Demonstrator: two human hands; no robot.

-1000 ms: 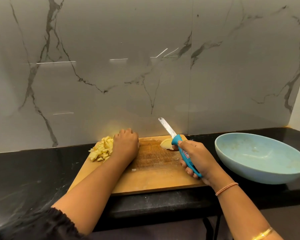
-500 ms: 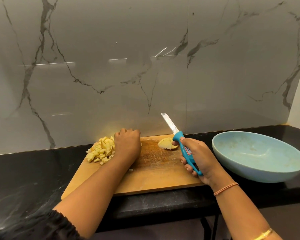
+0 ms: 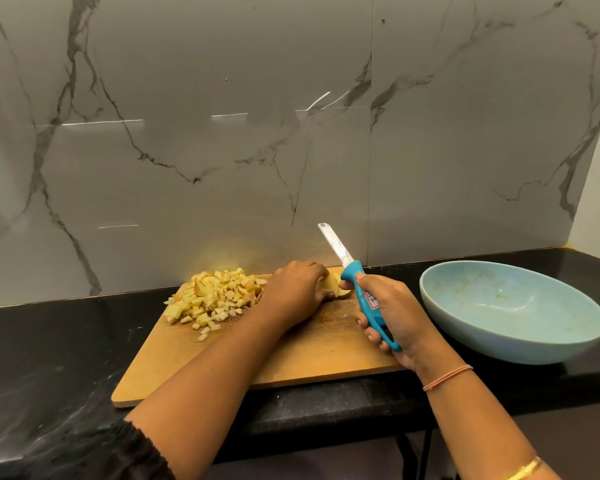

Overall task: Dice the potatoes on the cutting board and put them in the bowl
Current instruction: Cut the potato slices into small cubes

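A wooden cutting board (image 3: 291, 355) lies on the black counter. A pile of diced potato (image 3: 215, 296) sits at its far left corner. An uncut potato piece (image 3: 335, 285) lies at the board's far edge; my left hand (image 3: 295, 289) covers its left side, fingers over the top and thumb below. My right hand (image 3: 395, 313) grips the blue handle of a knife (image 3: 336, 245), whose blade points up and away, just right of the potato piece. The light blue bowl (image 3: 499, 341) stands right of the board and holds no potato.
The black counter (image 3: 49, 358) runs left and right, with its front edge just below the board. A grey marble wall (image 3: 291, 133) rises directly behind the board and bowl.
My left hand has moved right, from beside the diced pile onto the potato piece. The pile now shows in full. The knife stays raised in my right hand.
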